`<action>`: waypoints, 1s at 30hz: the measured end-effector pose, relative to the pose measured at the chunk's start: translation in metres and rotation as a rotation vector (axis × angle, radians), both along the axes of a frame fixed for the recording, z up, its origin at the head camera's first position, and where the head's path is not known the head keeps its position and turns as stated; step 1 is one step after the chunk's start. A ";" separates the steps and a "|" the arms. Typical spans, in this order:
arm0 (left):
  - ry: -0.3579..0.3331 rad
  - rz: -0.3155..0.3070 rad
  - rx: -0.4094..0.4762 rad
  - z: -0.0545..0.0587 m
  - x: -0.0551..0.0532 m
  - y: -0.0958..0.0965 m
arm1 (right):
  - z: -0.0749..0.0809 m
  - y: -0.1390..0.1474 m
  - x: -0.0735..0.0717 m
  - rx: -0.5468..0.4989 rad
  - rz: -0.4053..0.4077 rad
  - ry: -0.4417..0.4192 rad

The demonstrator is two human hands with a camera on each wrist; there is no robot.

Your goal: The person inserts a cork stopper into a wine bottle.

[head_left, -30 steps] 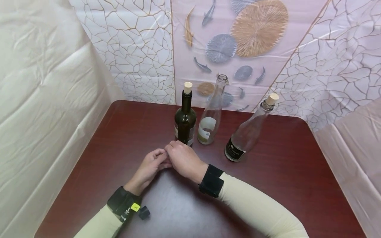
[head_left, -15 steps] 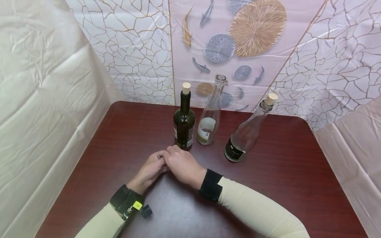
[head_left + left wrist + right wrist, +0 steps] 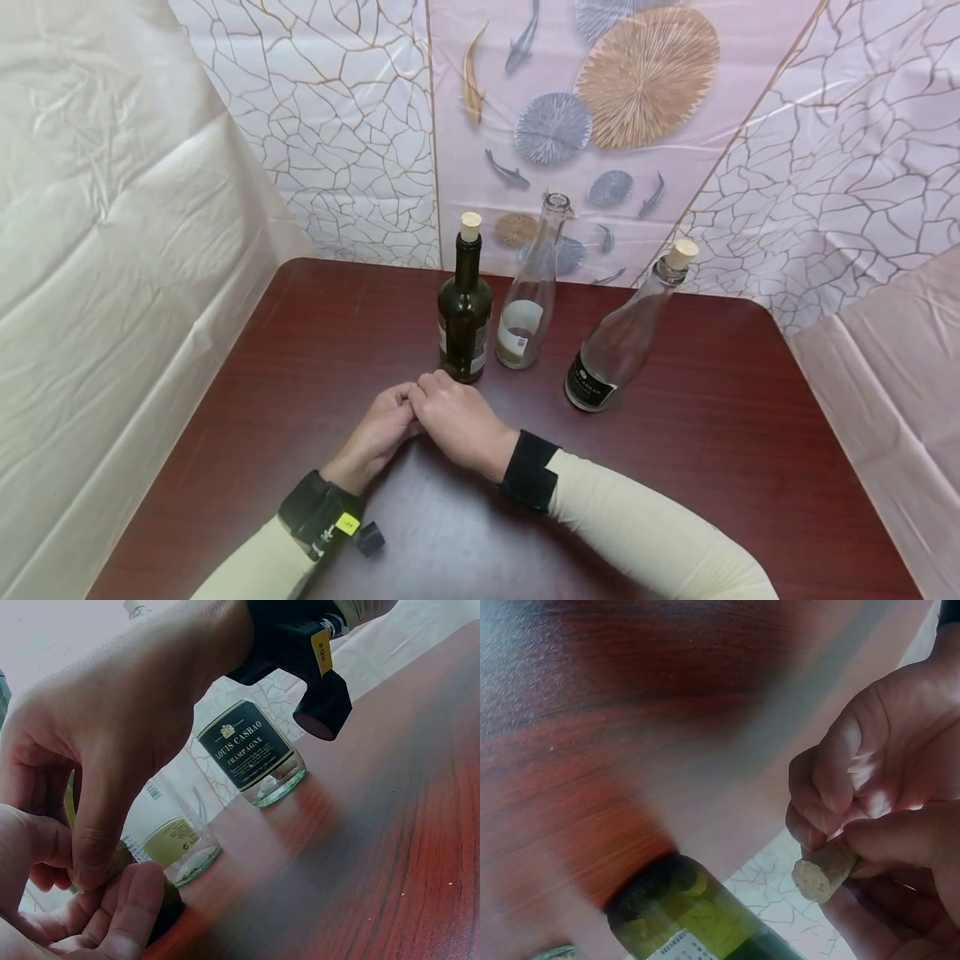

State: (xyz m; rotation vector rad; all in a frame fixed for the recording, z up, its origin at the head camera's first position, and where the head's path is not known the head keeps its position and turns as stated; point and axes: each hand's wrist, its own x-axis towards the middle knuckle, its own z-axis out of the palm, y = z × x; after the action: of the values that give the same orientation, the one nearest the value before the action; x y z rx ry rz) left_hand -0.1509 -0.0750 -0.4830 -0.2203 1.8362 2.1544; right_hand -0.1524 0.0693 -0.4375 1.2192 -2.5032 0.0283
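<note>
My two hands meet in front of the dark green wine bottle (image 3: 466, 312). A small cork (image 3: 826, 876) sits between them, and its pale end shows in the right wrist view. My right hand (image 3: 462, 423) pinches the cork between thumb and fingers. From the other side my left hand (image 3: 375, 429) has its curled fingertips on the cork too. In the left wrist view the right thumb (image 3: 97, 825) covers part of the cork. From the head view the cork is hidden behind the hands. A cork stopper (image 3: 470, 226) stands in the green bottle's mouth.
Right of the green bottle stands an uncorked clear bottle (image 3: 534, 287) with a pale label. Farther right, a clear bottle (image 3: 622, 342) with a black label has a cork (image 3: 682, 253) in its neck. All stand on the reddish-brown table (image 3: 712, 433), before a patterned backdrop (image 3: 352, 133).
Both joined hands have come slightly lower, toward me, and the green bottle's base now shows more. The bottles stay where they were.
</note>
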 end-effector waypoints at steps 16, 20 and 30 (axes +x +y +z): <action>0.133 0.002 0.030 0.022 0.012 -0.012 | 0.042 0.043 0.007 -0.581 -0.023 -0.066; 0.198 -0.005 0.023 0.030 0.018 -0.008 | 0.045 0.057 0.010 -0.858 -0.098 -0.290; 0.340 -0.126 0.038 0.043 0.029 -0.001 | 0.022 0.068 0.019 -1.406 -0.318 -1.145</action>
State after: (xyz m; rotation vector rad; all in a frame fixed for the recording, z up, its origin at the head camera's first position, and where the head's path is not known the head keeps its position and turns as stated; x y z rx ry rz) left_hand -0.1221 -0.0759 -0.4402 0.2804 1.9194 2.2424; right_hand -0.1337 0.1374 -0.4152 0.0870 -2.2216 2.4060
